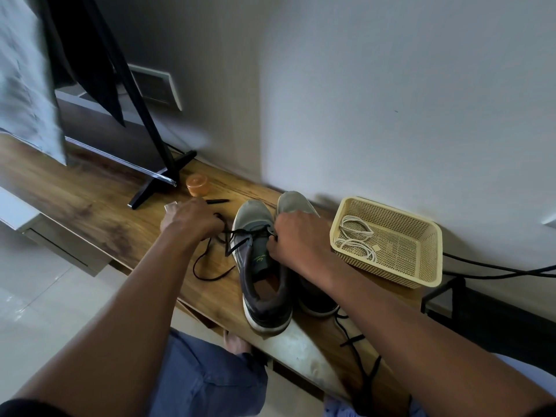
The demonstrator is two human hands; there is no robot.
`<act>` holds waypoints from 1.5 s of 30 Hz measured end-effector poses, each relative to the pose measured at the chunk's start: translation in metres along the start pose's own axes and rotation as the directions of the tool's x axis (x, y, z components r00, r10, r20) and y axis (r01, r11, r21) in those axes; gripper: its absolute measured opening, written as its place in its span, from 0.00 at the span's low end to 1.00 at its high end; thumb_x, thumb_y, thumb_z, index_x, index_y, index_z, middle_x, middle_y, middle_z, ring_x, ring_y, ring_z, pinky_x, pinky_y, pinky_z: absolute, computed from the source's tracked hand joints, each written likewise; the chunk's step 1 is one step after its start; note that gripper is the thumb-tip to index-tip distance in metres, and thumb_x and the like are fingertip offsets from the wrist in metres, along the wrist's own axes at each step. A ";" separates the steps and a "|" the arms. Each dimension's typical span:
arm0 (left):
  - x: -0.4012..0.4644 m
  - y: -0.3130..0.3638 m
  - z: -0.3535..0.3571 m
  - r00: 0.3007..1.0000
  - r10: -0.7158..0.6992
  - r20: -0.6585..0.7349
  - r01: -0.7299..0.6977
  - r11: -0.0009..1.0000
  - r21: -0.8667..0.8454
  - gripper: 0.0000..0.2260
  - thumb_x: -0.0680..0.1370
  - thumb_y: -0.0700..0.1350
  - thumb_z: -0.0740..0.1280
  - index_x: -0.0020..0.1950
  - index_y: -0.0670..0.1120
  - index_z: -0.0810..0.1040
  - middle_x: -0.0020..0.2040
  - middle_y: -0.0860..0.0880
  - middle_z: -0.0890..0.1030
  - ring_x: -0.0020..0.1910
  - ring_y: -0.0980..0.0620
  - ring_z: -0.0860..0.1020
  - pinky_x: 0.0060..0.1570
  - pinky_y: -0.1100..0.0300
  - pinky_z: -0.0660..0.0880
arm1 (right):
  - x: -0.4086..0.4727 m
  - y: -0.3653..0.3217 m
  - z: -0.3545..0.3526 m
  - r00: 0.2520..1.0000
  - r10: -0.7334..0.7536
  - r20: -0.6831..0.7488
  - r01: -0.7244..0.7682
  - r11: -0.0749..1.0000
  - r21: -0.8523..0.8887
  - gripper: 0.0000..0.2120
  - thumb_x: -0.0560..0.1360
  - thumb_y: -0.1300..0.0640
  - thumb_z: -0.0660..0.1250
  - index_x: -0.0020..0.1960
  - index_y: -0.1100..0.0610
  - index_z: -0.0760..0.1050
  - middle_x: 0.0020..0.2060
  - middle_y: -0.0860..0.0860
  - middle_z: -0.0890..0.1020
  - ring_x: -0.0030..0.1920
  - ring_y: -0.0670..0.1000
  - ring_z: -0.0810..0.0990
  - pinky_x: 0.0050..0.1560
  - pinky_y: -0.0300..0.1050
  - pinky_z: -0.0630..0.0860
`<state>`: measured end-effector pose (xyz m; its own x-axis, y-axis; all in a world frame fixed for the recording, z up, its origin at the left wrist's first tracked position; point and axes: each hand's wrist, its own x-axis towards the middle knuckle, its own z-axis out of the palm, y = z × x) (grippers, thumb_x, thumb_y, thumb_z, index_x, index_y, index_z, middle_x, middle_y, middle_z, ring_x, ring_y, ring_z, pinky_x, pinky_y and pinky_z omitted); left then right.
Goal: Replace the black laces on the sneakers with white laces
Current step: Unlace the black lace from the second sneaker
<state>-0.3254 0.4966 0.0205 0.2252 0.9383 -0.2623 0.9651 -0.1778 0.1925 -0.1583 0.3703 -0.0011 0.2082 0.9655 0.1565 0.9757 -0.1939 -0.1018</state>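
Note:
Two grey sneakers stand side by side on the wooden table (99, 212). The left sneaker (261, 272) has its black lace (210, 266) partly pulled out, with a loose end trailing over the table to its left. My left hand (192, 221) grips that lace beside the shoe. My right hand (296, 239) rests over the right sneaker (293, 201) and pinches the lace at the left sneaker's eyelets. White laces (356, 239) lie coiled in a cream plastic basket (421, 266) to the right.
An orange lidded jar (197, 185) and a black pen (218, 201) lie behind my left hand, next to a black stand foot (159, 183). A second black lace (358, 350) trails off the table's near edge. Black cables (496, 270) run behind the basket by the wall.

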 end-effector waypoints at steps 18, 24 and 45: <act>0.005 0.012 0.012 0.980 0.183 -0.081 -0.193 0.969 -0.153 0.02 0.75 0.46 0.70 0.43 0.50 0.78 0.46 0.47 0.82 0.48 0.45 0.80 0.40 0.55 0.70 | -0.002 -0.001 -0.001 0.999 0.018 -0.033 -0.017 1.000 0.017 0.12 0.74 0.48 0.67 0.36 0.52 0.69 0.28 0.48 0.68 0.35 0.56 0.80 0.26 0.40 0.55; 0.000 0.017 0.006 0.983 0.170 -0.062 -0.181 0.943 -0.278 0.05 0.74 0.49 0.74 0.45 0.52 0.79 0.42 0.52 0.83 0.43 0.51 0.82 0.38 0.58 0.73 | -0.003 -0.009 0.002 0.998 -0.054 -0.037 0.056 0.998 0.043 0.11 0.73 0.48 0.68 0.54 0.50 0.80 0.49 0.53 0.80 0.51 0.58 0.79 0.46 0.51 0.74; -0.008 0.027 0.009 0.869 0.147 0.472 0.093 0.889 -0.449 0.07 0.78 0.36 0.74 0.53 0.35 0.81 0.38 0.38 0.87 0.39 0.42 0.88 0.36 0.53 0.85 | -0.005 -0.023 0.020 0.986 0.030 -0.166 -0.011 0.993 0.118 0.04 0.65 0.54 0.67 0.35 0.50 0.81 0.44 0.46 0.72 0.50 0.55 0.69 0.47 0.51 0.62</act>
<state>-0.3000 0.4817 0.0197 0.4012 0.6494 -0.6460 0.8184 0.0626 0.5712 -0.1832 0.3732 -0.0191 0.2461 0.9169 0.3143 0.9585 -0.1821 -0.2191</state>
